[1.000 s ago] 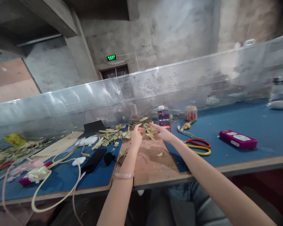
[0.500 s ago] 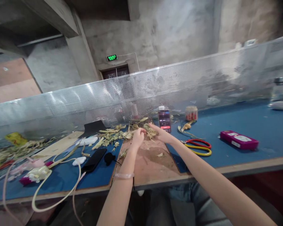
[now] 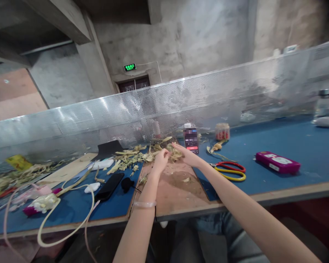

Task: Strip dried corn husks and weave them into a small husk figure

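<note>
My left hand (image 3: 161,159) is over the far part of a brown board, its fingers curled in and their tips close together. Whatever those fingertips hold is too small to make out. Opposite it, my right hand (image 3: 186,153) has its fingers stretched out toward the left. Pale dried leaves (image 3: 176,156) lie between the two hands, partly hidden by them. More dry, crumpled plant pieces (image 3: 131,157) are heaped just left of my left hand. The brown board (image 3: 178,190) carries small crumbs below my wrists.
Scissors with red and yellow handles (image 3: 233,171) lie beside my right forearm. A phone with a timer (image 3: 191,140) stands behind my right hand. Farther right are a jar (image 3: 222,131) and a magenta box (image 3: 278,163). A black phone (image 3: 111,186) and a looping cable (image 3: 41,228) lie left.
The fingers of my left hand have shifted slightly among the dried leaves. My right hand stays almost in the same place.
</note>
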`<state>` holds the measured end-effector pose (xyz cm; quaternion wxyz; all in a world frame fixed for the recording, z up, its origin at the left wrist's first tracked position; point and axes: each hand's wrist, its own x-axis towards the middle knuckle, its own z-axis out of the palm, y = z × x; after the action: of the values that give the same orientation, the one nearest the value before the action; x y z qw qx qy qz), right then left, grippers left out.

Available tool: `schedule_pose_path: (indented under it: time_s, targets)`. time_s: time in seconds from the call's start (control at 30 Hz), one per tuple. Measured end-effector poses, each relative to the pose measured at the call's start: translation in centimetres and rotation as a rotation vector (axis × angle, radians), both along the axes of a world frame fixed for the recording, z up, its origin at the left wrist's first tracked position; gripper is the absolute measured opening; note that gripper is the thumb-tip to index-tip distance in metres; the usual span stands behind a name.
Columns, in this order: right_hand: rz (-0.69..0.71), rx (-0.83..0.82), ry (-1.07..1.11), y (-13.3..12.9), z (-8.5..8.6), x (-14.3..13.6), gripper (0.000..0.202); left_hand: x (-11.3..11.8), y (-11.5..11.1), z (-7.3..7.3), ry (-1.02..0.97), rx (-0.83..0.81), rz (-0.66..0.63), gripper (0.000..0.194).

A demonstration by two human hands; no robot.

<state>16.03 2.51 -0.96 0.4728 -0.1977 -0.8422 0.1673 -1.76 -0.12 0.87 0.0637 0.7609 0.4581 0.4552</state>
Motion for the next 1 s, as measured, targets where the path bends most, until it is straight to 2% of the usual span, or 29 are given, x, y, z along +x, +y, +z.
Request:
schedule_pose_path:
  time_s: [0.3, 0.43, 0.73, 1.0]
  targets:
    - [-0.022, -0.016, -0.012, -0.38, 0.37, 0.31, 0.078, 0.02, -0.1, 0.19, -0.072, -0.01, -0.053, 0.023]
    - [-0.033, -0.025, 0.023, -0.32, 0.35, 0.35, 0.078, 0.18, -0.46, 0.34, -0.04, -0.046, -0.072, 0.024]
    - [-0.019, -0.027, 0.016, -0.26, 0.28, 0.31, 0.078, 0.17, -0.65, 0.37, -0.04, -0.031, -0.061, 0.017]
    - [-0.019, -0.031, 0.031, -0.37, 0.39, 0.3, 0.076, -0.04, -0.44, 0.17, -0.116, 0.002, -0.073, 0.021]
